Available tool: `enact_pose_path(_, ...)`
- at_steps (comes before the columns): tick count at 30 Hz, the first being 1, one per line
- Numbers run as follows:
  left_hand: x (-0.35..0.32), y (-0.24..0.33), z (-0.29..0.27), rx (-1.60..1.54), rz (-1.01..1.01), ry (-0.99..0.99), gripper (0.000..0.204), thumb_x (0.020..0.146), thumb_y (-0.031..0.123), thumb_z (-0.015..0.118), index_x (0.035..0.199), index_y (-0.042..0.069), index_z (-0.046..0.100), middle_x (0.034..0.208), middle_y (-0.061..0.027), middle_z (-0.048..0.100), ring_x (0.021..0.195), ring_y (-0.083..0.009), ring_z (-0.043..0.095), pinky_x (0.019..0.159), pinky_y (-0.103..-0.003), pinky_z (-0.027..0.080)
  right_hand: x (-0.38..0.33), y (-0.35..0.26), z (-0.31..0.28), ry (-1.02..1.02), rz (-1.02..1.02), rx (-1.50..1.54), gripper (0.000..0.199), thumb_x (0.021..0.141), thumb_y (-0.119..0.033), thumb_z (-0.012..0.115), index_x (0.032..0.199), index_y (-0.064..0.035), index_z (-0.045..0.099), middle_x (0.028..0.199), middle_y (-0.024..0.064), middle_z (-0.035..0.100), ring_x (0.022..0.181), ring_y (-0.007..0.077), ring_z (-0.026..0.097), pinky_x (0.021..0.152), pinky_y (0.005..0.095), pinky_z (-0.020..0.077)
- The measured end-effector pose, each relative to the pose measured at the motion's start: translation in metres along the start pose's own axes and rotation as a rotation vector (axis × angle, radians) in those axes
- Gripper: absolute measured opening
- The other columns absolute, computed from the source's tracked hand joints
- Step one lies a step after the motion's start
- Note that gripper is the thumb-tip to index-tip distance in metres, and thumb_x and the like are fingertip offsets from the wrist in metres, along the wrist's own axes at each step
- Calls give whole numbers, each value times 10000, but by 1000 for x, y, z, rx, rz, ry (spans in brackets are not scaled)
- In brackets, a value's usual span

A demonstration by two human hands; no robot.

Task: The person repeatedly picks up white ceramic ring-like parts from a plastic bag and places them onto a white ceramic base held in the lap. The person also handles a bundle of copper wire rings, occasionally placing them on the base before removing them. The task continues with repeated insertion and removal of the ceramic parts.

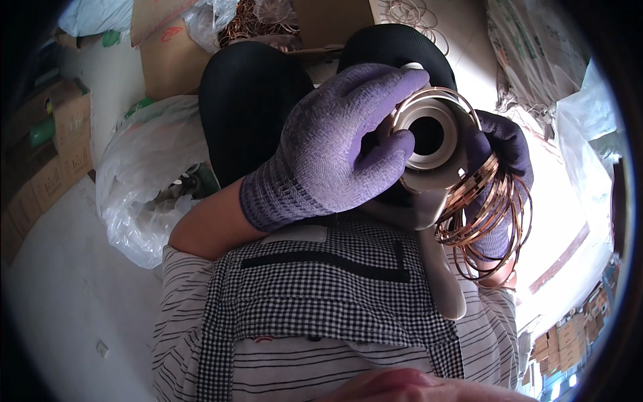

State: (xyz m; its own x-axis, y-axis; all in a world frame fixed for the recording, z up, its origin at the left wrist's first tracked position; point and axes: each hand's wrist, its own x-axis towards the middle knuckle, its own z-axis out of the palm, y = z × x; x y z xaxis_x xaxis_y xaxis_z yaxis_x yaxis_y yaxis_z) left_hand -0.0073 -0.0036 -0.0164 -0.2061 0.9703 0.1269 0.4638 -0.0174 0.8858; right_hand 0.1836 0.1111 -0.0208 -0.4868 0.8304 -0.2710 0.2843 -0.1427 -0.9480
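My left hand (335,141), in a purple knit glove, reaches across to the mouth of a pale grey jug (439,171). Its thumb and fingers are closed on a thin copper-coloured ring (462,100) that lies around the jug's round neck. The dark round opening faces up, and a long pale handle (443,281) points toward my body. At the jug's right side is my right hand (512,144), also gloved, curled against the jug. A bunch of thin copper-coloured rings (472,208) hangs from that hand over its wrist. Its fingertips are partly hidden behind the jug.
On the left stand a clear plastic bag (144,181) with things inside and cardboard boxes (50,161). Beyond my knees, copper-coloured rings (258,23) fill a container, and more loose rings (412,17) lie on the floor. Plastic sheeting (569,161) is at the right.
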Motion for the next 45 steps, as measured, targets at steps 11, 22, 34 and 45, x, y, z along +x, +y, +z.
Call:
enact_pose_path(11, 15, 4, -15, 222, 38, -87, 488, 875, 59, 703, 1354, 15, 620, 1124, -131, 659, 898, -207, 687, 829, -294, 559, -2, 21, -2, -79, 21, 263, 283, 983, -159, 683, 1193, 17, 613, 1069, 81, 691, 961, 136, 661, 858, 281, 544)
enact_pose_path(22, 39, -11, -22, 77, 136, -207, 328, 909, 132, 680, 1224, 43, 699, 965, -107, 654, 798, -218, 685, 772, -335, 585, -3, 14, -5, -253, -26, 310, 526, 968, -245, 690, 1394, 20, 530, 1346, 211, 610, 1248, 306, 610, 1096, 445, 492)
enact_pose_path(34, -12, 6, -19, 27, 38, -37, 464, 909, 79, 716, 1353, 13, 597, 1269, -169, 645, 1167, -291, 646, 989, -364, 519, 1, 34, -12, -319, -322, 104, 671, 887, -384, 793, 1394, -3, 574, 986, 53, 577, 862, 141, 576, 774, 278, 467)
enact_pose_path(45, -2, -10, -21, 36, 100, 73, 488, 872, -39, 678, 1353, -12, 603, 1314, -188, 637, 1195, -298, 644, 1026, -361, 512, 7, 40, 15, -195, -437, 143, 706, 897, -386, 792, 1401, 24, 515, 1082, 105, 594, 957, 184, 621, 853, 327, 511)
